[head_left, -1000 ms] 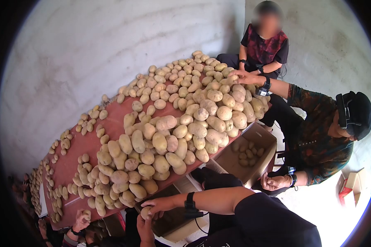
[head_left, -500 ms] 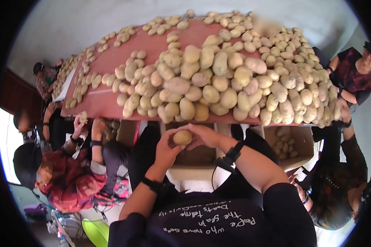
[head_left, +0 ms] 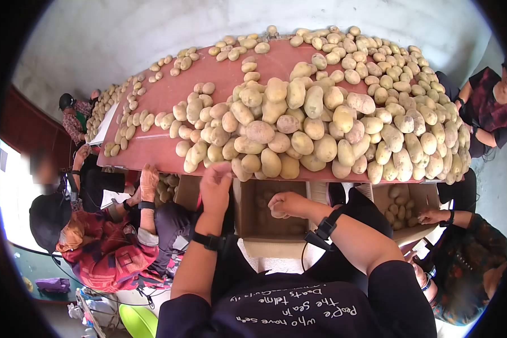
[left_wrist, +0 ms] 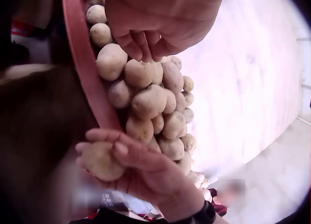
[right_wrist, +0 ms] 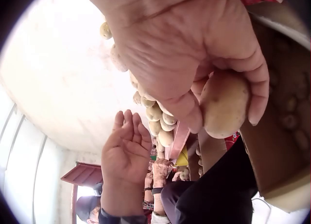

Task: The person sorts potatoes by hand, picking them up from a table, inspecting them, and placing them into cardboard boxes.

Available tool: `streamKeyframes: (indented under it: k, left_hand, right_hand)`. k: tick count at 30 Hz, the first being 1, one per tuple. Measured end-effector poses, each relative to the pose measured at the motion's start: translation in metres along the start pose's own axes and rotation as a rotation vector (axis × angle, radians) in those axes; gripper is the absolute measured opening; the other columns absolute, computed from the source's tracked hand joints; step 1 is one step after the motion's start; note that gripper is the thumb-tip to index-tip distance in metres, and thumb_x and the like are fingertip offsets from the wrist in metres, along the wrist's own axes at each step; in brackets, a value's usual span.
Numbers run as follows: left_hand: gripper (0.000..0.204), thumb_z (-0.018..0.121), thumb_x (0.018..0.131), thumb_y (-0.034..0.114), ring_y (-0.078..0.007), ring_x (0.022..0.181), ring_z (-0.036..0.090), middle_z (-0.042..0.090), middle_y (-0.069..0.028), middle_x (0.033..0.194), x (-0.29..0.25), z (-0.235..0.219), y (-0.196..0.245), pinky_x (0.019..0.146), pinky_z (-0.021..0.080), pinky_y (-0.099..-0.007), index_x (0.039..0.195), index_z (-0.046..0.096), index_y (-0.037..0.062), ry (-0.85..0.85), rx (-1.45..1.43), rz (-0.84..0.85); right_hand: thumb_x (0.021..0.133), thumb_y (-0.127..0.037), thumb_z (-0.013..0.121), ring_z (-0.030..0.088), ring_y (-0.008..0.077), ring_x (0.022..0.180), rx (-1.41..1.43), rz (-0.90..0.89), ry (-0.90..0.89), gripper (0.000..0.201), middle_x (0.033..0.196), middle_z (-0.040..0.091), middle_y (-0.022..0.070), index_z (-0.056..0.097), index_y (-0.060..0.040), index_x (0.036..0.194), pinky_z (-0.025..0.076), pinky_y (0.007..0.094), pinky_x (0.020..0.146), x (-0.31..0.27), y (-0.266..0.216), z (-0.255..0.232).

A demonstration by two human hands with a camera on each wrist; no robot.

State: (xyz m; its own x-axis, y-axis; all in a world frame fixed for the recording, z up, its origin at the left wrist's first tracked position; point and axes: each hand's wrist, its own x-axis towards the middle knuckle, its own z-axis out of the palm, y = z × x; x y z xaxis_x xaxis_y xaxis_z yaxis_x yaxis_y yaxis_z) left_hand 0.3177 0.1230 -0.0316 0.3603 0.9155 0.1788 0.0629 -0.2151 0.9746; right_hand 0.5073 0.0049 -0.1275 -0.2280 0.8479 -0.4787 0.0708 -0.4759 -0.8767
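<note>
My right hand point(head_left: 292, 204) grips a single potato point(right_wrist: 226, 105) between thumb and fingers, over the open cardboard box below the table edge. In the left wrist view that potato lies across the fingers, with the thumb on its side. My left hand point(head_left: 215, 188) is raised at the table's front edge, beside the heaped potatoes point(head_left: 259, 132). Nothing is in its grasp; its fingers bend loosely in the left wrist view, and its bare palm faces the camera in the right wrist view.
The red table point(head_left: 169, 135) bears a large potato heap. Under its edge are the cardboard box point(head_left: 273, 248) before me and another box point(head_left: 422, 194) at right, both with potatoes inside. A person point(head_left: 107, 236) sits close at left, another point(head_left: 467, 259) at right.
The head view has swung from the right back to the front. My left hand has parted from the potato and moved up to the table edge; my right hand keeps the potato.
</note>
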Motion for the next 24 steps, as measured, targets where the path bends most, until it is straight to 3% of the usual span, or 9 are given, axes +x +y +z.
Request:
streamKeyframes:
  k: [2, 5, 6, 9, 13, 16, 19, 22, 24]
  left_hand:
    - [0.024, 0.057, 0.083, -0.002, -0.0155, 0.094, 0.061, 0.063, -0.0071, 0.103, 0.023, -0.001, 0.007, 0.083, 0.048, -0.0272, 0.107, 0.058, -0.0003, 0.053, 0.079, 0.015]
    - [0.031, 0.06, 0.079, 0.0, -0.0202, 0.096, 0.061, 0.063, -0.0092, 0.103, 0.058, 0.003, 0.026, 0.081, 0.049, -0.0285, 0.11, 0.059, 0.0008, 0.085, 0.427, 0.077]
    - [0.042, 0.065, 0.073, 0.003, -0.0277, 0.104, 0.058, 0.062, -0.0121, 0.107, 0.071, 0.002, 0.024, 0.087, 0.047, -0.0348, 0.114, 0.058, 0.0033, 0.053, 0.453, 0.071]
    - [0.056, 0.07, 0.067, 0.005, -0.0321, 0.113, 0.052, 0.059, -0.0138, 0.115, 0.099, 0.006, 0.028, 0.095, 0.042, -0.0408, 0.121, 0.055, 0.0067, 0.008, 0.897, 0.321]
    - [0.073, 0.076, 0.064, 0.015, -0.0347, 0.123, 0.043, 0.053, -0.0143, 0.127, 0.127, 0.014, 0.033, 0.104, 0.034, -0.0449, 0.131, 0.048, 0.0104, -0.117, 1.106, 0.164]
    - [0.078, 0.077, 0.063, 0.016, -0.0326, 0.123, 0.043, 0.052, -0.0123, 0.127, 0.136, 0.019, 0.036, 0.105, 0.033, -0.0449, 0.134, 0.047, 0.0154, -0.157, 1.19, 0.072]
    - [0.08, 0.078, 0.063, 0.019, -0.0321, 0.124, 0.043, 0.052, -0.0108, 0.128, 0.14, 0.022, 0.043, 0.107, 0.031, -0.0458, 0.136, 0.046, 0.0191, -0.213, 1.251, 0.024]
    - [0.079, 0.078, 0.063, 0.021, -0.0316, 0.123, 0.043, 0.052, -0.0094, 0.127, 0.144, 0.023, 0.043, 0.107, 0.03, -0.0459, 0.135, 0.046, 0.0215, -0.26, 1.281, -0.012]
    - [0.077, 0.078, 0.063, 0.023, -0.0314, 0.123, 0.043, 0.053, -0.0087, 0.127, 0.147, 0.025, 0.039, 0.107, 0.03, -0.0456, 0.134, 0.048, 0.0217, -0.24, 1.279, -0.015]
  right_hand:
    - [0.087, -0.028, 0.062, 0.06, 0.0133, 0.077, -0.02, 0.036, 0.037, 0.027, 0.087, 0.065, 0.0043, 0.065, -0.0059, 0.102, 0.051, 0.0286, 0.065, 0.0, 0.001, 0.001]
    - [0.086, -0.031, 0.061, 0.06, 0.0136, 0.077, -0.059, 0.066, 0.07, 0.029, 0.087, 0.065, 0.005, 0.067, -0.006, 0.1, 0.051, 0.0296, 0.063, 0.0, -0.003, 0.001]
    - [0.086, -0.031, 0.06, 0.061, 0.014, 0.077, -0.06, 0.071, 0.071, 0.03, 0.087, 0.066, 0.0052, 0.067, -0.006, 0.1, 0.051, 0.0301, 0.063, 0.001, -0.002, 0.001]
    - [0.085, -0.033, 0.06, 0.062, 0.0158, 0.077, -0.136, 0.024, 0.075, 0.032, 0.088, 0.067, 0.0061, 0.068, -0.0052, 0.099, 0.051, 0.0313, 0.064, 0.002, 0.004, 0.002]
    - [0.085, -0.034, 0.059, 0.062, 0.0177, 0.077, -0.2, -0.032, 0.064, 0.034, 0.09, 0.068, 0.0075, 0.068, -0.004, 0.098, 0.051, 0.0325, 0.066, 0.003, 0.008, 0.003]
    - [0.083, -0.035, 0.062, 0.066, 0.0252, 0.083, -0.264, -0.112, 0.086, 0.037, 0.09, 0.069, 0.0152, 0.068, -0.0012, 0.096, 0.051, 0.0355, 0.076, 0.007, 0.01, 0.003]
    - [0.084, -0.034, 0.061, 0.065, 0.0258, 0.085, -0.18, -0.069, 0.035, 0.036, 0.092, 0.069, 0.0155, 0.068, -0.0016, 0.098, 0.05, 0.0356, 0.078, -0.004, -0.005, 0.002]
    - [0.087, -0.035, 0.057, 0.062, 0.0186, 0.081, -0.3, -0.103, -0.03, 0.038, 0.093, 0.066, 0.0092, 0.065, -0.003, 0.105, 0.049, 0.0328, 0.075, -0.003, -0.003, 0.002]
    - [0.087, -0.034, 0.058, 0.063, 0.024, 0.084, -0.301, -0.143, -0.033, 0.036, 0.092, 0.067, 0.0128, 0.066, -0.0023, 0.101, 0.049, 0.0354, 0.078, -0.001, 0.002, 0.004]
